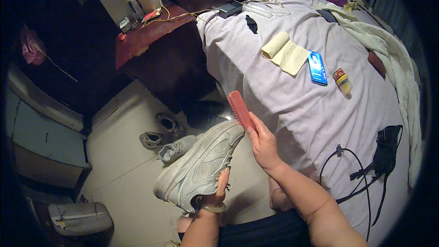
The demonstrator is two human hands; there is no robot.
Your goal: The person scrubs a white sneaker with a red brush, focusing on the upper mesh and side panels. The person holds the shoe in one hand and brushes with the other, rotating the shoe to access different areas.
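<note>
A light grey running shoe [202, 164] is on my left hand [219, 190], which reaches in through its opening; the thumb shows outside by the laces and the other fingers are hidden. The toe points up and to the right, with the side of the thick sole facing left. In my right hand [263, 142] is a red scrubbing brush [241, 108], gripped at its lower end. Its bristles face left, close to the shoe's toe; whether they touch it I cannot tell.
On the bed [233, 61] at right lie a yellow cloth [286, 55], a lit smartphone [318, 68], a small yellow jar [343, 84] and black cables [363, 171]. Another grey shoe [176, 149] and dark footwear [151, 140] are on the tiled floor. A red-topped table [161, 31] stands beyond, a padded stool [80, 218] lower left.
</note>
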